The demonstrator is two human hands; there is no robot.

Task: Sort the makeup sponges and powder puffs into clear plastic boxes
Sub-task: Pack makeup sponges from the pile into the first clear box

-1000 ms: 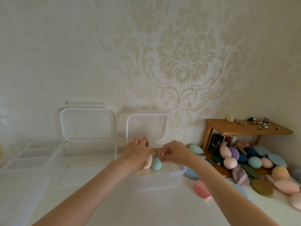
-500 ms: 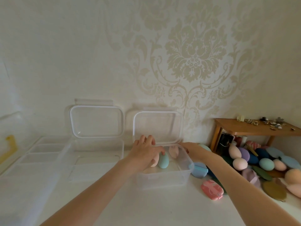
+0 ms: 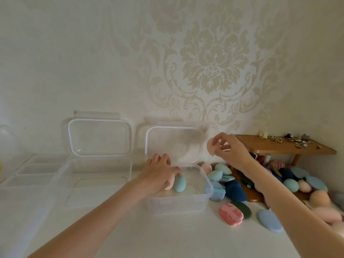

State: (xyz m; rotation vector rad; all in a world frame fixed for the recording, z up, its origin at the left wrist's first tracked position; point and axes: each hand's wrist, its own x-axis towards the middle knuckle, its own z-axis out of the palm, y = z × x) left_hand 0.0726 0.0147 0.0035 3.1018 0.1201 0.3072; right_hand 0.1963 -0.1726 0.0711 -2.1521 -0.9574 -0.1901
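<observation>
A clear plastic box [image 3: 178, 203] stands in the middle of the white table with its lid up against the wall. Inside it stand a teal sponge [image 3: 180, 183] and a pink sponge [image 3: 170, 184]. My left hand [image 3: 158, 174] reaches into the box, fingers resting on the tops of these two sponges. My right hand [image 3: 230, 153] is raised to the right of the lid and pinches a pink sponge [image 3: 211, 148] between thumb and fingers. A second clear box [image 3: 96, 172] stands to the left, lid open.
Loose sponges and puffs [image 3: 292, 185] in teal, blue, pink and peach lie right of the box, under and before a small wooden shelf [image 3: 284, 148] bearing trinkets. A pink patterned case [image 3: 231, 214] lies near the front. Clear divided trays [image 3: 28, 174] sit far left.
My right hand has left the box, gone right and lifted up with a pink sponge pinched in it. My left hand has stayed on the two sponges in the box.
</observation>
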